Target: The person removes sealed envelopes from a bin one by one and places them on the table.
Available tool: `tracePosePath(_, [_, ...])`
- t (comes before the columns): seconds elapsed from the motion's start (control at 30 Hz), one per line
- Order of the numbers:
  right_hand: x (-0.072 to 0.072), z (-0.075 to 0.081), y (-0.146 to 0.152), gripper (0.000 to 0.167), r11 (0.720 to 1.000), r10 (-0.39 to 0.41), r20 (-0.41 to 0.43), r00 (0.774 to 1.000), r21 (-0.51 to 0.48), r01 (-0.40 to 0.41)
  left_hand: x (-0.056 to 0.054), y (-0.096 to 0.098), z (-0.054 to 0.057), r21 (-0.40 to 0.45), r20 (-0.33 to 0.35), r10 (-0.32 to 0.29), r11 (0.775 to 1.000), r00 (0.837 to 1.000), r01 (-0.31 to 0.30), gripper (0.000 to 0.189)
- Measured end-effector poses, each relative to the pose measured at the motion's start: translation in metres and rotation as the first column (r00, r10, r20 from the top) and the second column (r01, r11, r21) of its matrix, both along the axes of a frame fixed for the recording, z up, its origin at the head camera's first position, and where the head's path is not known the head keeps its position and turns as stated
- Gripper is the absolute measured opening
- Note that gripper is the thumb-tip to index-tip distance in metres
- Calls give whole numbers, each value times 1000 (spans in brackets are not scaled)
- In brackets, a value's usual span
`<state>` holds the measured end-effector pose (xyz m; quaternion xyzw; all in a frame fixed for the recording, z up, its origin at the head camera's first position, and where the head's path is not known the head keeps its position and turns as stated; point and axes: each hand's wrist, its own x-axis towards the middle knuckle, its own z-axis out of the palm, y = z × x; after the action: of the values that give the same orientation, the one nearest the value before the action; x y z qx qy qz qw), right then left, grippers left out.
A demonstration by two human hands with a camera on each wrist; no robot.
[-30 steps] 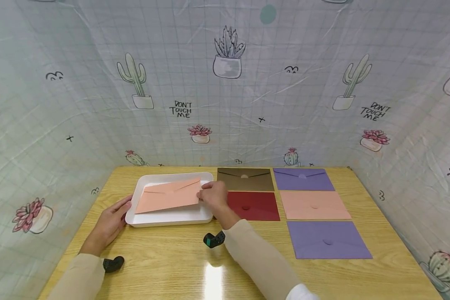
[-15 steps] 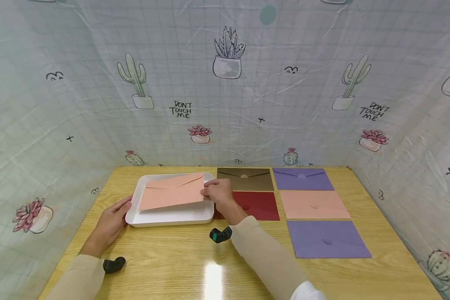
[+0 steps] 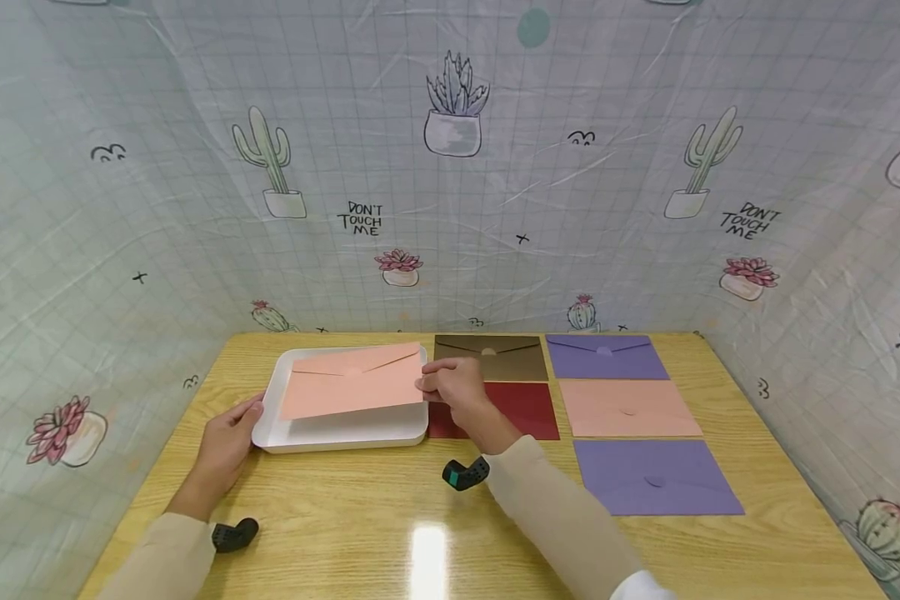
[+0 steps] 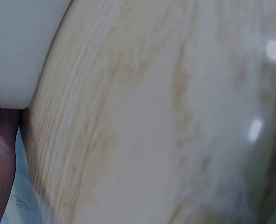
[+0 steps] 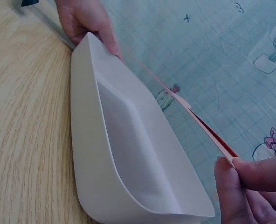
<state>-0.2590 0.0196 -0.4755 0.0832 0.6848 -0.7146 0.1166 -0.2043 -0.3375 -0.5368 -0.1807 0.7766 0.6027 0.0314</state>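
Note:
A salmon-pink envelope (image 3: 356, 383) hangs at a slant over the white plastic tray (image 3: 345, 433). My right hand (image 3: 457, 392) pinches its right edge between thumb and fingers. In the right wrist view the envelope (image 5: 208, 128) appears edge-on, above the rim, and the bare inner floor of the tray (image 5: 133, 135) shows beneath. At the tray's left end my left hand (image 3: 225, 437) holds the wall, with the thumb at the rim. The left wrist view catches only part of this left hand (image 4: 0, 163), close against the tray's outer corner (image 4: 21, 60).
Right of the tray, envelopes lie flat on the wooden table (image 3: 330, 525): brown (image 3: 487, 367), dark red (image 3: 521, 412), purple (image 3: 607, 362), pale pink (image 3: 630, 408) and a nearer purple one (image 3: 656, 479). A patterned curtain (image 3: 510, 192) surrounds the table's back and sides.
My right hand has moved right and slightly up, lifting the pink envelope higher over the tray and carrying it rightward. My left hand stays at the tray's left end.

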Motion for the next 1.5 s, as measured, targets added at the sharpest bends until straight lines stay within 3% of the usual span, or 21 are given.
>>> tracePosePath(0.53, [19,9,52,21,997,16,-4,1000,70,-16,-6,-2,1,-32,28,-4,999,1000,5,62])
tracePosePath(1.03, [35,3,101,29,999,17,-8,1000,37,-17,-8,-5,0,25,38,-3,1000,999,2,62])
tracePosePath(1.3, [46,3,125,27,998,6,7,1000,66,-6,-7,-4,0,13,30,19,1000,999,-20,62])
tracePosePath(1.5, [54,2,141,30,997,20,15,1000,71,-21,-8,-4,0,27,36,2,1000,999,-3,62])
